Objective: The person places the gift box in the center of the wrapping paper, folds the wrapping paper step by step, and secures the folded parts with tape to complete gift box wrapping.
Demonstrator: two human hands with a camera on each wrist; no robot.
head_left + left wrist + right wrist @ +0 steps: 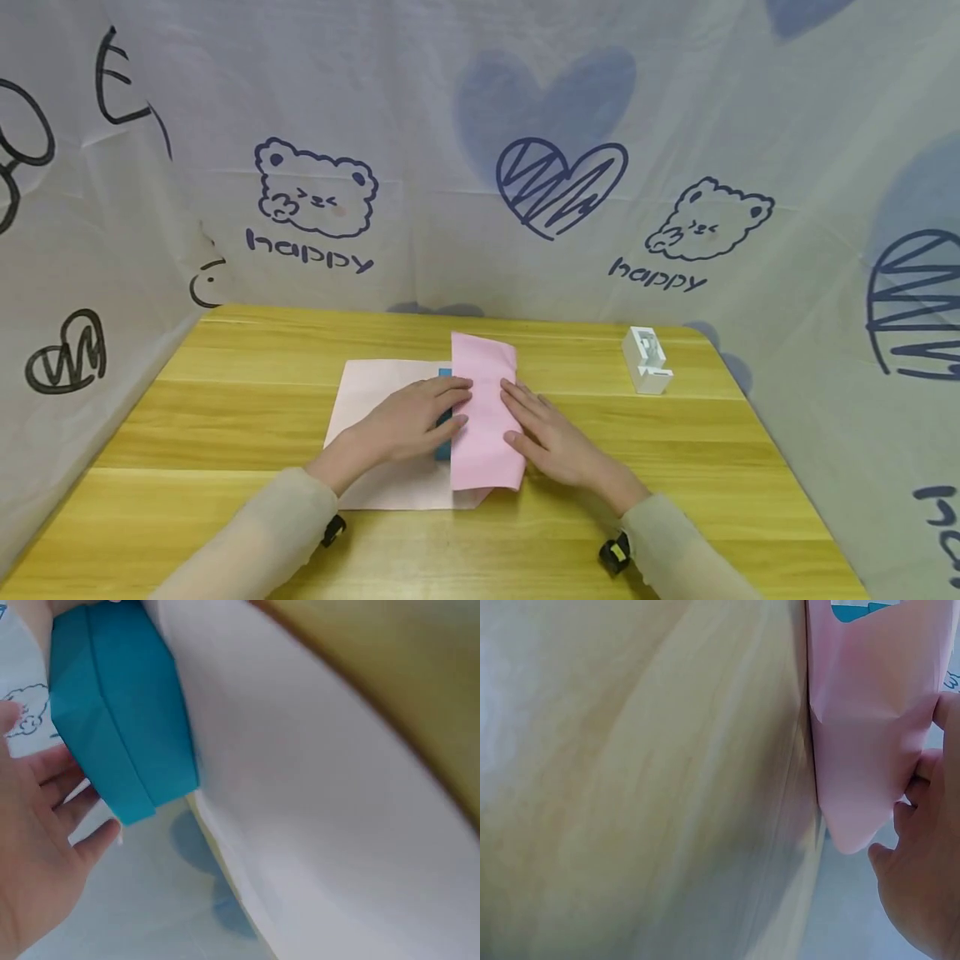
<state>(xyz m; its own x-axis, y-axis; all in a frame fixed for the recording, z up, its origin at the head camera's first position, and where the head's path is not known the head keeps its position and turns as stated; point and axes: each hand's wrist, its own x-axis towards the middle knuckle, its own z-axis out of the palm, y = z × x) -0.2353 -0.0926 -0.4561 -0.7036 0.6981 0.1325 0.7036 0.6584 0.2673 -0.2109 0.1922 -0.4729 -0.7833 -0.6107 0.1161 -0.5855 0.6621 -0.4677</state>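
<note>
Pink paper sheet [483, 446] folded over teal angular box [139, 712]; left hand [415, 417] and right hand [553, 440] relaxed, gripping nothing, apparently keeping it snug atop and right of box.

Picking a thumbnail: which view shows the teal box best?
Left wrist: the teal box appears by far the largest. The head view shows a strip beside the pink paper; the right wrist view, a sliver.

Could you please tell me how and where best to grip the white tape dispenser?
I'd grip the white tape dispenser across its long sides, right hand coming from above: it looks narrower that way and stands free on the table.
</note>
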